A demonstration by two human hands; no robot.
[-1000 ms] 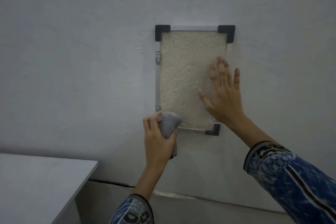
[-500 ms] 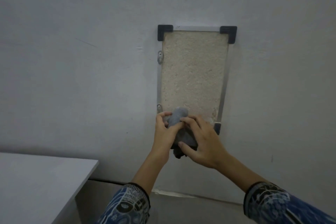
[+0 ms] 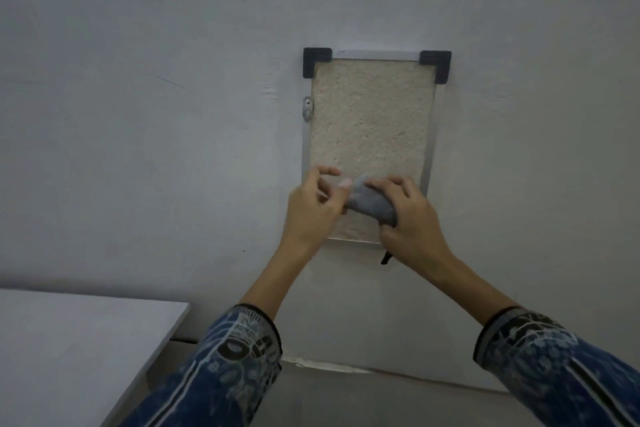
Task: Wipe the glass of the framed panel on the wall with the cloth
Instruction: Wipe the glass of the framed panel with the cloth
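The framed panel [image 3: 370, 121] hangs on the wall, a beige textured sheet behind glass with a thin metal frame and black corner pieces. A bunched grey cloth [image 3: 372, 206] is in front of its lower part. My right hand [image 3: 410, 218] grips the cloth from the right and covers the panel's lower right corner. My left hand [image 3: 311, 211] pinches the cloth's left end with thumb and fingers, over the panel's lower left corner.
A pale grey table [image 3: 69, 350] fills the lower left, its corner near my left forearm. The wall [image 3: 138, 114] around the panel is plain. A small metal bracket [image 3: 307, 112] sits on the frame's left side.
My right hand left the glass and came down onto the cloth that my left hand held. Both hands now hold it, a little higher over the panel's lower part.
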